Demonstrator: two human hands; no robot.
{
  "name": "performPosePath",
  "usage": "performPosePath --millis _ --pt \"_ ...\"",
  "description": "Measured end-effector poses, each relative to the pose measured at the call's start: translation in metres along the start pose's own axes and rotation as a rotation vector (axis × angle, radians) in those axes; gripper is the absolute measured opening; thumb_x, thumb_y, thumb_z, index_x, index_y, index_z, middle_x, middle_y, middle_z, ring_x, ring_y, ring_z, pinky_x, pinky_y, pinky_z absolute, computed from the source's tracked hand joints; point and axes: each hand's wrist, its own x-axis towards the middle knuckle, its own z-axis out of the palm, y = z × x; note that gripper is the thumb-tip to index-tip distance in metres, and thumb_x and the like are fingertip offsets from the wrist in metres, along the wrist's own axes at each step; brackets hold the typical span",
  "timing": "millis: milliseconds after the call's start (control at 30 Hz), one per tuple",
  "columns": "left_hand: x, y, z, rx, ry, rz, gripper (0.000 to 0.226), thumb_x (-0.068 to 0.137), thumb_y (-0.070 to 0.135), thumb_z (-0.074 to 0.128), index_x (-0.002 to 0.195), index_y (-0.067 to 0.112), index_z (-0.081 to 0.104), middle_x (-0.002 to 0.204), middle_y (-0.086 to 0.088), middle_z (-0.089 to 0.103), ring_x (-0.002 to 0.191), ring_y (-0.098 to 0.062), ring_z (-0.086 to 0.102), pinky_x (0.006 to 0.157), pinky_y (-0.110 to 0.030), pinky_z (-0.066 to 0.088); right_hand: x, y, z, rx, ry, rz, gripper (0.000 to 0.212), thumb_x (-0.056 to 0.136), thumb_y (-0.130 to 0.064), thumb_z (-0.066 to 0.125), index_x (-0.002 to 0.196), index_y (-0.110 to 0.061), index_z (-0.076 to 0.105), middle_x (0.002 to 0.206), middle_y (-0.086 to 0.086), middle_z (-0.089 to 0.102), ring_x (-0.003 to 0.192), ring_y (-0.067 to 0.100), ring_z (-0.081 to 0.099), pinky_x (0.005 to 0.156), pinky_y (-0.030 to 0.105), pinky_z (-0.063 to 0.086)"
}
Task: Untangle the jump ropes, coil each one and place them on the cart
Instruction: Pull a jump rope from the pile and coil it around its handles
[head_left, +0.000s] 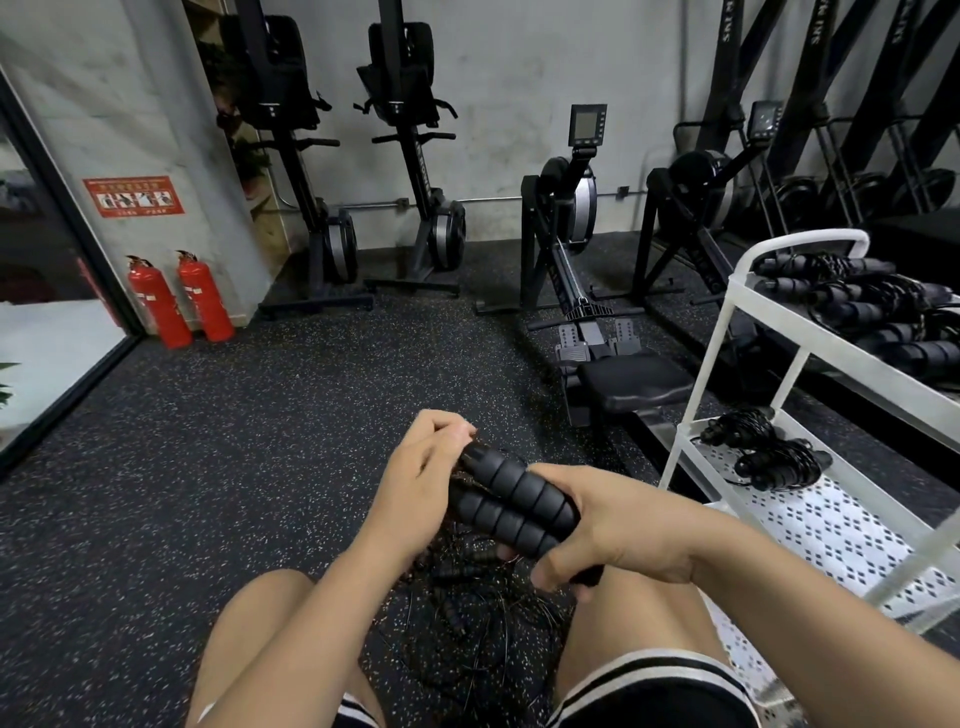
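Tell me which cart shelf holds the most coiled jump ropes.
The top shelf: a packed row of bundles lies on it, while the middle shelf below has just two.

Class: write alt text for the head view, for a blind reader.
The right hand grips two black jump-rope handles while the left hand pinches at their cord end. Tangled ropes lie on the floor; coiled ropes sit on a white cart.

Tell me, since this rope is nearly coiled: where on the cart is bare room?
The middle shelf is bare across its near stretch, this side of two coiled ropes. The top shelf is crowded with rope bundles.
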Motion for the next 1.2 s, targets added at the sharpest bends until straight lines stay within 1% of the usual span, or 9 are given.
performPosePath --millis 167,267,367,467,633,733,800,1000,1200 --pt "-0.001 0.014 0.004 -0.434 0.163 -0.328 0.044 0.108 0.051 0.054 0.080 0.025 0.077 0.086 0.009 0.076 0.090 -0.011 0.069 0.087 -0.037 0.053 -0.004 -0.019 0.006 0.025 0.033 -0.068 0.053 0.082 0.019 0.077 0.129 0.000 0.061 0.117 0.025 0.075 0.081 0.022 0.068 0.054 0.030 0.057" --pt "0.001 0.010 0.004 -0.642 0.222 -0.295 0.028 0.101 0.046 0.066 0.098 0.020 0.076 0.089 0.007 0.078 0.091 -0.014 0.070 0.081 -0.034 0.053 -0.006 -0.030 0.009 0.066 0.050 -0.125 0.051 0.083 0.022 0.075 0.128 0.003 0.061 0.102 0.023 0.074 0.069 0.022 0.063 0.051 0.028 0.053" --pt "-0.003 0.003 0.011 -0.468 0.176 -0.191 0.026 0.075 0.040 0.075 0.077 0.015 0.065 0.075 -0.006 0.062 0.071 -0.018 0.057 0.061 -0.029 0.048 -0.004 -0.039 0.018 0.097 0.057 -0.217 0.047 0.083 0.021 0.073 0.125 0.003 0.061 0.096 0.024 0.069 0.067 0.028 0.057 0.056 0.033 0.052" --pt "-0.012 0.001 0.030 -0.300 -0.017 -0.245 0.024 0.098 0.017 0.055 0.082 0.000 0.060 0.066 -0.016 0.055 0.069 -0.029 0.046 0.061 -0.037 0.037 0.004 -0.045 0.027 0.115 0.179 -0.319 0.045 0.082 0.023 0.069 0.120 0.000 0.062 0.093 0.033 0.067 0.066 0.029 0.058 0.059 0.035 0.052" --pt "-0.051 0.011 0.037 -0.266 -0.157 -0.257 0.024 0.101 0.016 0.045 0.077 0.013 0.052 0.047 0.010 0.049 0.043 0.000 0.045 0.050 -0.013 0.036 0.009 -0.033 0.040 0.191 0.204 -0.296 0.046 0.080 0.015 0.069 0.121 -0.001 0.056 0.090 0.028 0.069 0.070 0.033 0.068 0.061 0.040 0.057" --pt "-0.068 0.015 0.036 -0.183 -0.235 -0.267 0.009 0.083 0.022 0.049 0.075 0.018 0.051 0.045 0.008 0.055 0.043 0.001 0.051 0.052 -0.010 0.040 0.008 -0.021 0.048 0.180 0.130 -0.229 0.047 0.087 0.015 0.067 0.124 -0.008 0.051 0.107 0.032 0.073 0.078 0.041 0.071 0.054 0.036 0.055" --pt "-0.069 0.010 0.039 -0.063 -0.182 -0.379 0.023 0.099 0.014 0.051 0.076 0.017 0.053 0.047 0.011 0.061 0.044 0.002 0.054 0.052 -0.014 0.041 0.008 -0.015 0.047 0.139 0.154 -0.217 0.050 0.087 0.013 0.067 0.122 -0.018 0.049 0.109 0.036 0.071 0.076 0.040 0.067 0.053 0.038 0.052" --pt "-0.075 0.012 0.021 0.262 -0.164 -0.204 0.054 0.108 0.059 0.048 0.075 0.020 0.065 0.057 0.008 0.050 0.057 -0.009 0.048 0.063 -0.035 0.038 0.009 -0.010 0.002 -0.381 0.382 -0.170 0.076 0.083 -0.002 0.074 0.139 -0.041 0.041 0.104 0.008 0.071 0.063 0.026 0.071 0.059 0.045 0.060" --pt "-0.097 0.023 0.002 0.039 -0.154 -0.168 0.039 0.101 0.034 0.074 0.078 0.006 0.059 0.053 0.015 0.042 0.052 -0.003 0.035 0.059 -0.031 0.028 -0.001 0.036 0.014 -0.719 0.337 0.032 0.073 0.081 -0.017 0.082 0.140 -0.033 0.042 0.107 0.001 0.071 0.090 0.021 0.067 0.073 0.036 0.053"
